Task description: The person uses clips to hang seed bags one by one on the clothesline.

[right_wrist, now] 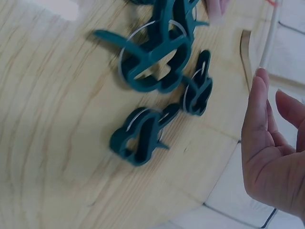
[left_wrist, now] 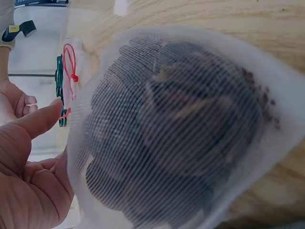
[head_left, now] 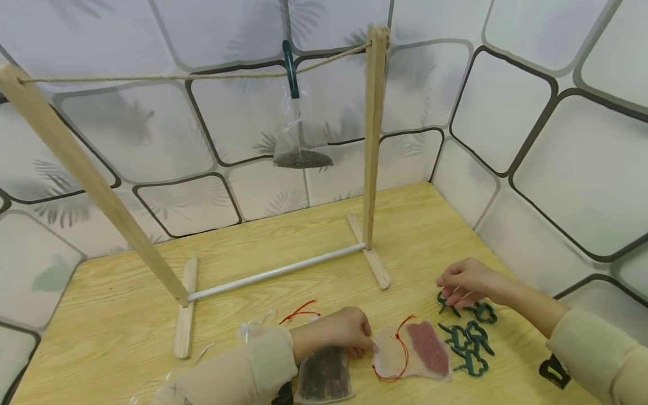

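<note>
My left hand (head_left: 344, 332) reaches over a mesh bag of dark, lumpy pieces (head_left: 324, 377). Its fingertips are right at the edge of a pale drawstring bag with pinkish-red contents (head_left: 429, 347) and a red cord. In the left wrist view the dark-filled mesh bag (left_wrist: 176, 119) fills the middle and hides some fingers, while the thumb (left_wrist: 45, 118) stretches out apart from them. Above several green spring clips (head_left: 468, 340) hovers my right hand (head_left: 468, 281). Seen from the right wrist, its fingers (right_wrist: 257, 102) are extended, thumb apart, nothing between them; the green clips (right_wrist: 155, 59) lie beside it.
Behind the hands stands a wooden frame (head_left: 374, 140) with a rope (head_left: 167, 77) and a white lower bar (head_left: 278, 274). One green clip (head_left: 289, 67) holds a clear bag of grey material (head_left: 302, 152) on the rope. Patterned walls (head_left: 582, 169) border the wooden table (head_left: 415, 236).
</note>
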`<state>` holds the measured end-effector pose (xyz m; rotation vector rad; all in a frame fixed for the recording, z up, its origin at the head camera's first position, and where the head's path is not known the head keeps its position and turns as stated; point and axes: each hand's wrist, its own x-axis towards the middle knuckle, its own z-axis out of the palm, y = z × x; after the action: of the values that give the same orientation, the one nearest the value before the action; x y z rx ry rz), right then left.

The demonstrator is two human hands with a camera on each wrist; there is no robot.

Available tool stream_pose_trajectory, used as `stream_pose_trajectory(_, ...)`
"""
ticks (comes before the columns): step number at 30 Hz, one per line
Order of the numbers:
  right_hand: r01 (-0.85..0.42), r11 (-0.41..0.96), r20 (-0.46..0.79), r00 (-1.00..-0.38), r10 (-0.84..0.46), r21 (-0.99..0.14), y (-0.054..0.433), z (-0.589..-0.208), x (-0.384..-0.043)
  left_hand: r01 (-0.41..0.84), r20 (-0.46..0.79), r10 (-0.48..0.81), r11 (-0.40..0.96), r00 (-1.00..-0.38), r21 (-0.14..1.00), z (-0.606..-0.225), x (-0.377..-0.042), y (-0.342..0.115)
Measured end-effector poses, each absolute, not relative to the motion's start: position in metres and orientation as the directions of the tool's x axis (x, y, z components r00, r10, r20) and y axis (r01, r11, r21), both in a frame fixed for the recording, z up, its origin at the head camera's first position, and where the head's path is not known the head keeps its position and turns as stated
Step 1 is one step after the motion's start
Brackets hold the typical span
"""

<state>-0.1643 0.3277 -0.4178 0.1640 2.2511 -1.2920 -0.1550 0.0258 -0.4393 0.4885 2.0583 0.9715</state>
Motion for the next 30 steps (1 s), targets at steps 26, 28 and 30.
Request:
stream_pose_trajectory(26, 0.543, 0.554, -0.645, -0.764, 0.014, -0.631, 0.405, -0.421, -0.161, -0.143, -0.576, 0.634, 0.599, -0.516, 0.788, -0.451, -0.154, 0.034)
stream_pose_trajectory(28, 0.559, 0.550, -0.655, -0.755, 0.029, -0.621, 0.408, -0.422, -0.161, -0.219, -0.590, 0.623, 0.570, -0.514, 0.792, -0.453, -0.154, 0.036)
stream_pose_trajectory(30, 0.566, 0.553, -0.659, -0.751, 0.039, -0.612, 0.411, -0.424, -0.160, -0.294, -0.606, 0.616, 0.537, -0.504, 0.791, -0.454, -0.154, 0.037)
